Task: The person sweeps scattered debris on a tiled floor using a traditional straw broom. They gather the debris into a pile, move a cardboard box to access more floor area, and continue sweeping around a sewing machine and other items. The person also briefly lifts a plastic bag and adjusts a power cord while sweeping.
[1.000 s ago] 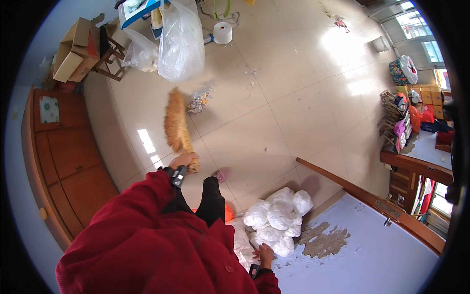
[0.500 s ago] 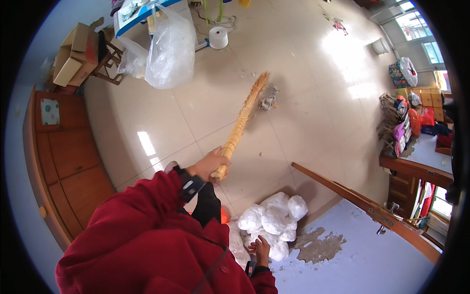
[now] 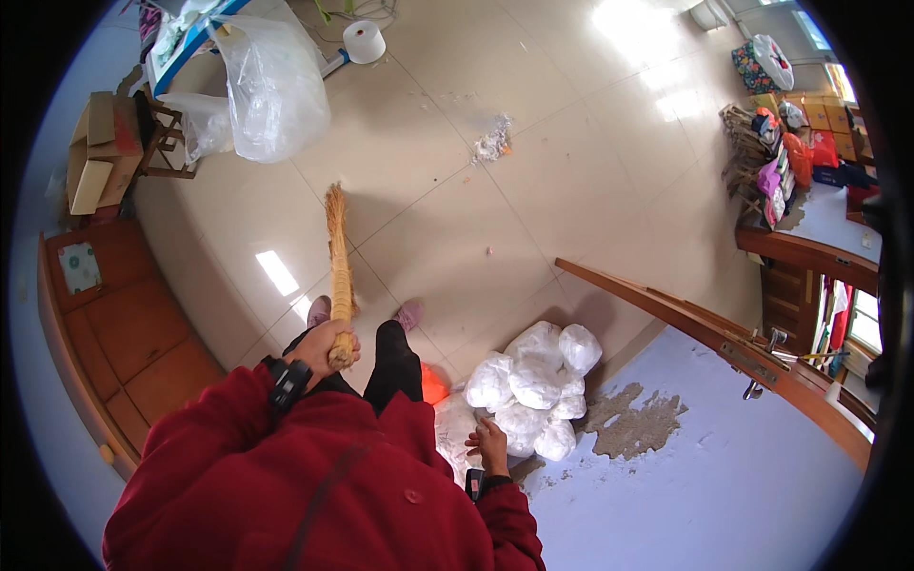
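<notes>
My left hand (image 3: pixel 322 353) is closed round the bound handle end of a straw hand broom (image 3: pixel 340 271). The broom points away from me over the tiled floor, its frayed bristles at the far end, left of my feet. Farther off and to the right lies a small pile of grey and white sweepings (image 3: pixel 493 140), apart from the bristles. Low by my side, my right hand (image 3: pixel 490 447) holds nothing; its fingers are loosely bent and apart. Next to it stand several stuffed white plastic bags (image 3: pixel 533 381).
An open wooden door (image 3: pixel 685 333) juts in from the right, beside a wall with peeling paint (image 3: pixel 633 419). A brown cabinet (image 3: pixel 143 314) and a cardboard box (image 3: pixel 103 157) line the left. Clear plastic bags (image 3: pixel 271 90) hang near a white thread cone (image 3: pixel 364 42).
The broom has swung left and back toward me, away from the sweepings. My left hand keeps its grip. The view has shifted, and my right hand stays low by the white bags.
</notes>
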### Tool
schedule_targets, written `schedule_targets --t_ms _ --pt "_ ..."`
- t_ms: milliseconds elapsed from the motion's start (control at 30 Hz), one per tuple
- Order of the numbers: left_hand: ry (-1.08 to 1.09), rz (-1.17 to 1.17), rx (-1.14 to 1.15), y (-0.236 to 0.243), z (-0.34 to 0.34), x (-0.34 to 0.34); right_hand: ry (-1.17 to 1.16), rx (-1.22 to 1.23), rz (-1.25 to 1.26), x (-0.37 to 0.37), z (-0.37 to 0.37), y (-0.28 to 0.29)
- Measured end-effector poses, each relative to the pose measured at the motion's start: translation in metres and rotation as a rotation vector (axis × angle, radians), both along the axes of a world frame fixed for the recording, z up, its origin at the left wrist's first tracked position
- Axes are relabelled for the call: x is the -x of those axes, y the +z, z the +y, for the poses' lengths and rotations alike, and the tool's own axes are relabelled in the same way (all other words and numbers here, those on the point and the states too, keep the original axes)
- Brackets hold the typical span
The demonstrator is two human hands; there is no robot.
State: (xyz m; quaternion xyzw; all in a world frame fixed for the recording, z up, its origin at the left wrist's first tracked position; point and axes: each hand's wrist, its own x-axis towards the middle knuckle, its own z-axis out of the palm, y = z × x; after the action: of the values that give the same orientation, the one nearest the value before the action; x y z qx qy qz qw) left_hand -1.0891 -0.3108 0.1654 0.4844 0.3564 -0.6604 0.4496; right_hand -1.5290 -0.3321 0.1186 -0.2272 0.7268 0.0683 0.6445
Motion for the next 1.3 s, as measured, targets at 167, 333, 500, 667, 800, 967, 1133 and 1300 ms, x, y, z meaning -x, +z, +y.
schedule_targets --t_ms 167,333,500,667,800,967,1133,1300 --pt "-0.038 0.177 0.285 -0.046 -0.043 0.052 -0.025 0.001 0.015 0.016 -0.004 0.007" --pt "0.059 0.132 0.390 -0.023 -0.098 0.069 -0.063 -0.006 0.064 0.031 -0.019 0.013" --pt "-0.086 0.051 0.446 0.050 -0.095 0.044 -0.083 0.040 0.046 0.011 -0.039 0.022" --pt "-0.705 -0.073 0.321 0.091 -0.090 -0.012 -0.067 0.091 -0.171 -0.071 -0.061 0.024" --pt "-0.930 -0.013 0.412 0.085 -0.096 -0.056 -0.010 0.136 -0.313 -0.160 -0.072 0.018" --pt "-1.147 0.155 0.442 0.012 -0.138 -0.087 -0.220 0.121 -0.313 -0.218 -0.053 0.023" --pt "-1.506 -0.032 0.454 -0.072 -0.197 -0.067 -0.371 0.142 -0.156 -0.232 -0.025 0.036" --pt "-1.323 -0.176 0.519 -0.075 -0.209 -0.088 -0.458 0.195 -0.188 -0.246 -0.032 0.042"
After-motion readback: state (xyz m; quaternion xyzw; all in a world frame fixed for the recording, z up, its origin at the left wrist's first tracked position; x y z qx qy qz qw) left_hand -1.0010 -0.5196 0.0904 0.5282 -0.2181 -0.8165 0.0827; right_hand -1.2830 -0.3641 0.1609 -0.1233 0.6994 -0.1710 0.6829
